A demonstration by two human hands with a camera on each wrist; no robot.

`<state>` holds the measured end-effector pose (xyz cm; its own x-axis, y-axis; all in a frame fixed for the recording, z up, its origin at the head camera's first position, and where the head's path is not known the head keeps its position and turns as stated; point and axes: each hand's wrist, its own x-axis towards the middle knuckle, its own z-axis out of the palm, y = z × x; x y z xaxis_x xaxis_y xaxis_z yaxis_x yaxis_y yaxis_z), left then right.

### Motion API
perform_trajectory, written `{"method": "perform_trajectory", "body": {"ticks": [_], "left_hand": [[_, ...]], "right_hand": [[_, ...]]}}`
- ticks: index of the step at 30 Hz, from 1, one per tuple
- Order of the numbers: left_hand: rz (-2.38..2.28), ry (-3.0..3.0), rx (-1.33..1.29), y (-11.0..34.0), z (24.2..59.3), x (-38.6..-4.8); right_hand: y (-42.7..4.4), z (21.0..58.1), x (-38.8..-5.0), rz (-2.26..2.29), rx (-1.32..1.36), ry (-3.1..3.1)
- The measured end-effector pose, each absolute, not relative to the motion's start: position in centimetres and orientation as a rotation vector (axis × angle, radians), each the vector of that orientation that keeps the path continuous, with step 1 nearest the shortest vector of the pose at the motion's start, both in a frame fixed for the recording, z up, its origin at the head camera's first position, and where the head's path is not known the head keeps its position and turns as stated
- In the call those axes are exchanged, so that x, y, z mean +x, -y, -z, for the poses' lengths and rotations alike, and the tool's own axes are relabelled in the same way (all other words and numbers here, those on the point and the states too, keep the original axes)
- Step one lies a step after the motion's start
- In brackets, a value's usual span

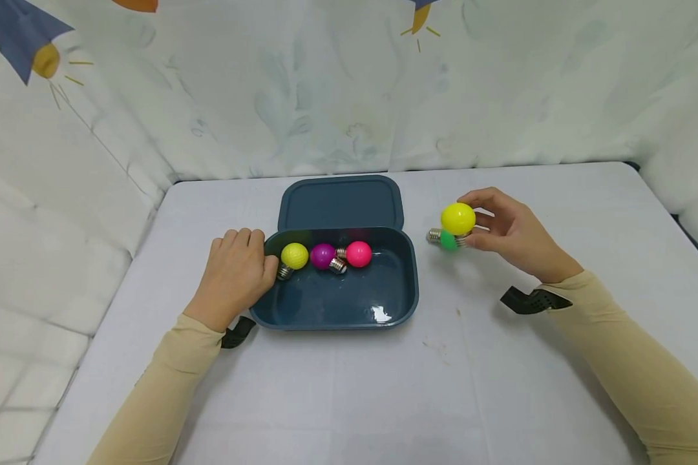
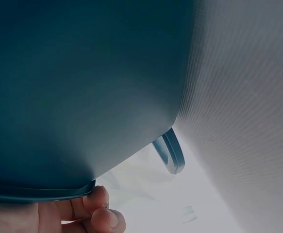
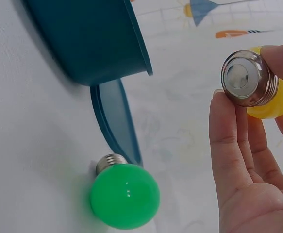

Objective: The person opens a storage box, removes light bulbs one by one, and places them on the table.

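My right hand (image 1: 514,236) pinches a yellow light bulb (image 1: 457,219) just above the table, right of the box. In the right wrist view its metal screw base (image 3: 243,77) sits between thumb and fingers. Beneath it a green light bulb (image 3: 125,196) lies on the table; the head view shows it partly hidden. My left hand (image 1: 232,274) grips the left rim of the dark blue box (image 1: 331,326), with fingertips visible outside the rim in the left wrist view. Inside the box lie a yellow-green bulb (image 1: 295,256), a purple bulb (image 1: 322,256) and a pink bulb (image 1: 359,254).
Behind the box a matching dark blue lid (image 1: 342,203) lies on the white-covered table (image 1: 349,400). A pale curtain with printed rockets (image 1: 326,90) hangs at the table's back edge. Black straps (image 1: 535,301) sit at both wrists.
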<state>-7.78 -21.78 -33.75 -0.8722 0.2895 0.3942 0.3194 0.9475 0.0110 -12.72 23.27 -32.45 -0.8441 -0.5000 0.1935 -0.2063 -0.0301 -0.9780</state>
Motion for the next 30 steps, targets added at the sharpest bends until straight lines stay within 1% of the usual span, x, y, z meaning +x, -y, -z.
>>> {"method": "perform_trajectory", "body": {"ticks": [21, 30], "left_hand": [[0.108, 2.701, -0.472, 21.8, 33.8, -8.0], [0.134, 2.685, -0.471, 21.8, 33.8, -8.0]], "right_hand": [[-24.8, 33.6, -13.6, 2.045, -0.669, -2.011], [-25.5, 34.3, -14.2, 1.997, -0.536, -2.085]]}}
